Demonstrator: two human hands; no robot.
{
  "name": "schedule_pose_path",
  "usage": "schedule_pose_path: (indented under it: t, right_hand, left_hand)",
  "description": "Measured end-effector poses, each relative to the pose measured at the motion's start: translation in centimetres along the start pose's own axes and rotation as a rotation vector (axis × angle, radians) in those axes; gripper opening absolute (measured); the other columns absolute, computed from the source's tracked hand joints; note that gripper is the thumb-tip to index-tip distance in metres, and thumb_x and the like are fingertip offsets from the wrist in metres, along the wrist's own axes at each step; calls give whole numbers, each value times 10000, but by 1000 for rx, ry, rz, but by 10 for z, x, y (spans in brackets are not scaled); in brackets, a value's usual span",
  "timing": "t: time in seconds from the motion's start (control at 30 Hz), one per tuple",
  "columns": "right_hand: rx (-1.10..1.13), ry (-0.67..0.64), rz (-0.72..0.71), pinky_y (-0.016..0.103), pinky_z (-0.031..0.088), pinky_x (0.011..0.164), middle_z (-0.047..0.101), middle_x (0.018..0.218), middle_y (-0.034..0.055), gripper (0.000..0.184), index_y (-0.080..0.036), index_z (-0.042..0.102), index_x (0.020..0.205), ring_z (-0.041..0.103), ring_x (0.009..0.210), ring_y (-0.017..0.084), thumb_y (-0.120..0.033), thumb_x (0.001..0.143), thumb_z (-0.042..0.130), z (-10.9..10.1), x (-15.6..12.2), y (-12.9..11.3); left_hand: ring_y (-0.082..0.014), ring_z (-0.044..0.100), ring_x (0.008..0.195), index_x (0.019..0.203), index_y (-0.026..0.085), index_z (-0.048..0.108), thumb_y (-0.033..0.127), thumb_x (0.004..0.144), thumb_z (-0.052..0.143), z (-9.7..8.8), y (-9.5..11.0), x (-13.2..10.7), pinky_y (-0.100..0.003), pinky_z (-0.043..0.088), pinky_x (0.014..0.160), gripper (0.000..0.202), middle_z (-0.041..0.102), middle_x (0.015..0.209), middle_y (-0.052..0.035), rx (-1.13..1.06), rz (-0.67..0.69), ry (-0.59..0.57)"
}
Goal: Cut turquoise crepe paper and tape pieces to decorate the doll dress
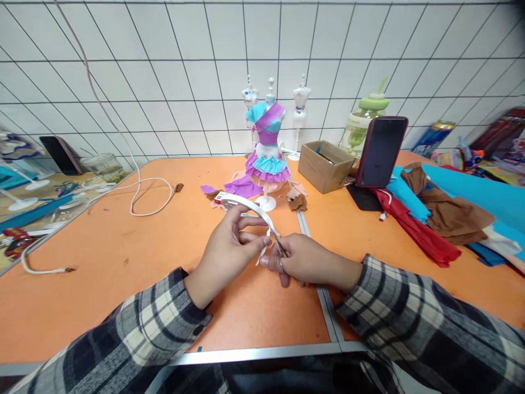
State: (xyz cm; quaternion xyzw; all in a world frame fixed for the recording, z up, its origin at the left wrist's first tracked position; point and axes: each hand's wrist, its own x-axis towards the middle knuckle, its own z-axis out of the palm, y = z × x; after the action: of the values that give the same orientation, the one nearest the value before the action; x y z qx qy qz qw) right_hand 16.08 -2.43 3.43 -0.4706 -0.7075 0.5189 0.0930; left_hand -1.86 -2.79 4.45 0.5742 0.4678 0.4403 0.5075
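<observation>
My left hand (232,246) grips a roll of white double-sided tape (254,208), its ring standing up above the fingers. A short tape end hangs down beside the left thumb. In my right hand (299,257) is a small pair of scissors (281,249), with a finger loop showing near the thumb. The scissors' blades point up at the tape by its loose end; whether they touch it I cannot tell. Just behind the hands stands a miniature dress form (268,137) in a purple and turquoise ruffled dress.
Purple crepe-paper scraps (241,187) lie around the dress form's base. A cardboard box (325,165), a propped phone (381,153) and a green-lidded bottle (363,123) stand at the back right. Red crepe paper (418,230) lies at right; a white cable (137,191) loops at left.
</observation>
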Motion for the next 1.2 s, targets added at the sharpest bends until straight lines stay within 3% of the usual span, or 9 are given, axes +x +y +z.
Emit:
schedule_pose_path:
  t: [0.13,0.37,0.5,0.7,0.8,0.93,1.1,1.17,1.2]
  right_hand:
    - [-52,42,6,200,382,430,678,596,12,386,-185,543,724,500,403,82,-547,854,582,2,2,-1]
    - [25,-3,42,191,342,340,640,535,-35,289,-195,563,881,448,310,74,-484,888,570,4,5,3]
    - [74,-27,73,184,334,308,607,491,-44,213,-200,537,856,439,302,81,-408,903,541,5,6,6]
    - [51,-75,58,177,361,303,659,576,-13,279,-196,552,874,466,329,82,-474,894,552,7,1,2]
    - [160,-169,45,172,389,326,699,666,23,359,-177,565,861,474,357,70,-534,891,547,5,-5,-5]
    - [444,-335,33,164,410,360,697,653,32,468,-155,577,853,494,360,64,-622,856,559,-1,-10,-12]
    - [519,-503,76,197,415,365,704,677,61,558,-144,585,843,531,375,93,-695,846,494,1,-12,-11]
    - [450,-458,-9,184,359,359,697,677,58,505,-143,596,820,492,379,76,-643,850,533,2,-13,-9]
    - [403,-341,-84,181,343,372,685,657,46,454,-146,600,805,479,395,71,-597,847,570,3,-12,-8]
  left_hand:
    - [-156,715,608,1131,228,474,243,669,794,2,2,-1,-240,540,530,562,658,1102,-74,-17,-11,0]
    - [-115,673,554,1166,227,466,257,687,789,2,2,-2,-225,517,509,579,656,1089,-62,10,23,17]
    - [-132,662,614,1099,201,507,357,734,761,1,2,-1,-244,525,564,471,682,930,-26,-31,32,61]
    - [-143,635,634,1022,177,622,349,771,736,-1,1,3,-238,474,605,325,694,705,7,51,61,154]
    - [-159,671,731,1014,177,643,296,770,738,1,0,2,-253,496,714,288,717,756,-1,86,116,199]
    - [-145,666,710,966,178,645,298,774,737,4,-1,1,-250,504,728,245,716,758,1,69,187,255]
    - [-143,669,759,1018,189,633,309,759,754,-11,0,9,-265,531,750,311,709,838,-4,-70,250,405]
    - [-141,670,760,1041,188,630,303,765,748,-21,0,15,-273,539,752,321,698,819,0,-123,228,400]
    - [-135,665,748,1030,182,632,294,763,750,-25,-1,17,-267,538,747,312,689,796,5,-144,210,388]
